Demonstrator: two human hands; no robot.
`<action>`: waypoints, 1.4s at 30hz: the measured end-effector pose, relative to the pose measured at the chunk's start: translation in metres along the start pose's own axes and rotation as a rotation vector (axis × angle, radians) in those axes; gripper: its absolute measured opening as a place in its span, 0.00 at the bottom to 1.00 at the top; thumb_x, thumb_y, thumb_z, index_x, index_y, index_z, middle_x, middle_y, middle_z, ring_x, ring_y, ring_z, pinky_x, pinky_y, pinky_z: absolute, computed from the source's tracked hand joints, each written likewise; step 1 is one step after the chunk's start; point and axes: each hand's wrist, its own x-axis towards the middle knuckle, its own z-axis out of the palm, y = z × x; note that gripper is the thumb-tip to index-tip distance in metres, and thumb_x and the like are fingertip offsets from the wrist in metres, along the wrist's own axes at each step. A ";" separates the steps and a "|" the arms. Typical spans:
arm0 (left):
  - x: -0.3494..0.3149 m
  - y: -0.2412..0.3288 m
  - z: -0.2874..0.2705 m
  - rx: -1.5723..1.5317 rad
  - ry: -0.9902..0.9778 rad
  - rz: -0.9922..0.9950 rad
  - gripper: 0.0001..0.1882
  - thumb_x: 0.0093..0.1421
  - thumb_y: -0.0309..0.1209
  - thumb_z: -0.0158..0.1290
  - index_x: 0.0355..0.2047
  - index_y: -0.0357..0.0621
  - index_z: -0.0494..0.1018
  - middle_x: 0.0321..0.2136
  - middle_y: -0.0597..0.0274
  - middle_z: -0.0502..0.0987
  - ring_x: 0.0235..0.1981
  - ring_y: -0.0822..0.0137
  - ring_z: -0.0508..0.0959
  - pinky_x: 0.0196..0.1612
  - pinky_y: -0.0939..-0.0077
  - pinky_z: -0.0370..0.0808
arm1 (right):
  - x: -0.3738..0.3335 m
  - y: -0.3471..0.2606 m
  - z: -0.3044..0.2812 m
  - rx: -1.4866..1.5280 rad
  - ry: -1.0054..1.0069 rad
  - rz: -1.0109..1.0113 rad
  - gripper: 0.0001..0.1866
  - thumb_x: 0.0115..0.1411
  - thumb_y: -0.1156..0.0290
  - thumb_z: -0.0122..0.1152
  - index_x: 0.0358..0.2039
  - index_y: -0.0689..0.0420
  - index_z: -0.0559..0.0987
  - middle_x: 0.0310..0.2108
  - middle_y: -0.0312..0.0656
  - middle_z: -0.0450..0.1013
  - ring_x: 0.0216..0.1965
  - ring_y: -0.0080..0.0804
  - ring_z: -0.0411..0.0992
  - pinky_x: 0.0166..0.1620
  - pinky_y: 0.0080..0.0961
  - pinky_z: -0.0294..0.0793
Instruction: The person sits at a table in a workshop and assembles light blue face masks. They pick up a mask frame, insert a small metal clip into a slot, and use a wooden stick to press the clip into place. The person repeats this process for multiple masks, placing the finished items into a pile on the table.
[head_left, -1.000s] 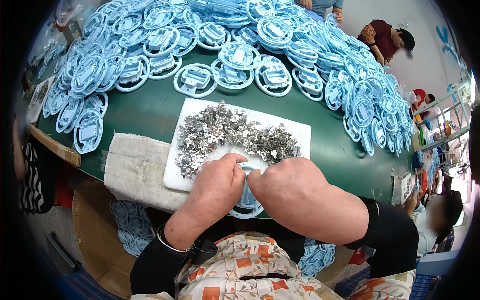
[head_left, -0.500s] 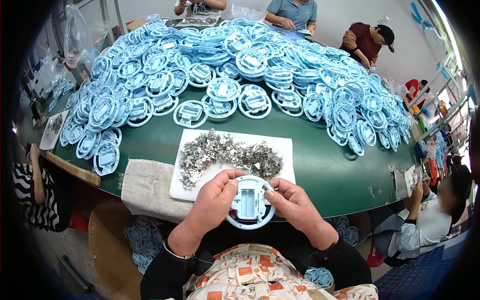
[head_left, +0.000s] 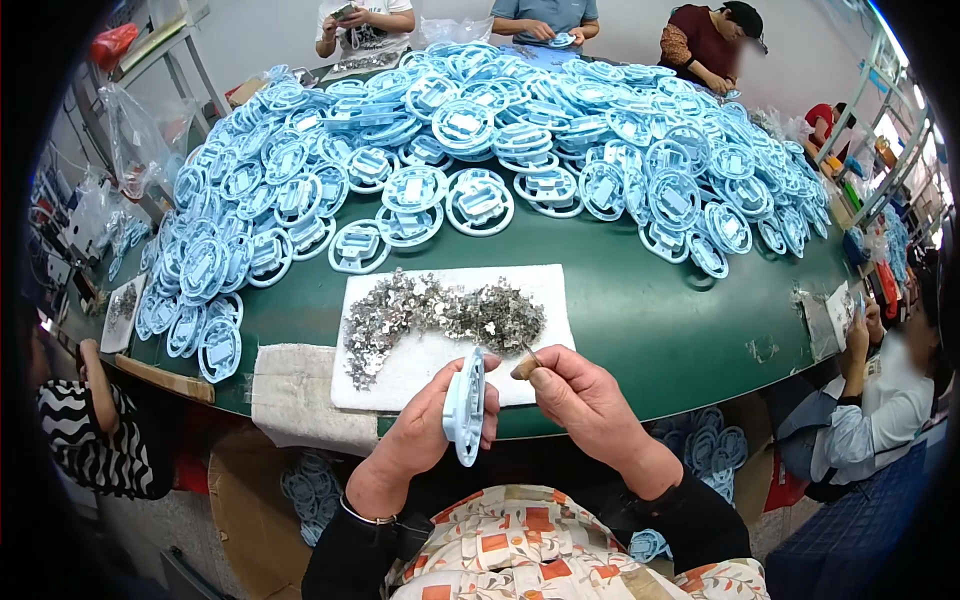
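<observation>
My left hand point(head_left: 422, 432) grips a light-blue plastic toy steering-wheel part point(head_left: 464, 408), turned edge-on, with the fingers behind it. To its right, my right hand point(head_left: 588, 405) is closed in a pinch on a small thin metal piece point(head_left: 530, 352), which sticks out past the fingertips; its exact shape is too small to tell. Just beyond both hands, a heap of small shiny metal clips point(head_left: 490, 312) lies on a white foam sheet point(head_left: 420, 368).
A large heap of light-blue wheel parts point(head_left: 465, 125) covers the far side of the green table point(head_left: 640, 340). A pale cloth point(head_left: 300, 395) hangs over the near edge. Cardboard boxes point(head_left: 240, 500) with more parts stand below. Several people point(head_left: 880, 390) work around the table.
The wheel part has gone from a two-handed, face-up hold to edge-on in my left hand. My right hand has let go of it and now pinches a small metal piece.
</observation>
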 end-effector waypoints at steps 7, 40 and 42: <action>-0.005 -0.017 0.006 -0.198 -0.140 0.050 0.22 0.75 0.35 0.45 0.62 0.34 0.64 0.37 0.56 0.79 0.32 0.66 0.80 0.36 0.72 0.79 | 0.002 0.002 0.013 -0.354 0.045 0.027 0.10 0.67 0.69 0.67 0.42 0.59 0.75 0.17 0.27 0.64 0.21 0.11 0.61 0.28 0.18 0.64; -0.046 0.007 -0.021 0.233 0.277 0.005 0.12 0.73 0.32 0.49 0.48 0.34 0.74 0.38 0.64 0.80 0.37 0.81 0.76 0.42 0.82 0.76 | 0.077 -0.007 0.029 -0.918 -0.183 -0.188 0.08 0.69 0.69 0.58 0.45 0.56 0.81 0.31 0.45 0.79 0.29 0.39 0.79 0.34 0.32 0.77; -0.044 0.007 -0.027 0.248 0.271 -0.014 0.12 0.72 0.31 0.50 0.47 0.34 0.74 0.37 0.64 0.81 0.37 0.81 0.77 0.42 0.83 0.76 | 0.096 0.002 0.038 -1.108 -0.181 -0.324 0.07 0.65 0.72 0.60 0.43 0.54 0.81 0.31 0.43 0.79 0.31 0.44 0.80 0.33 0.38 0.77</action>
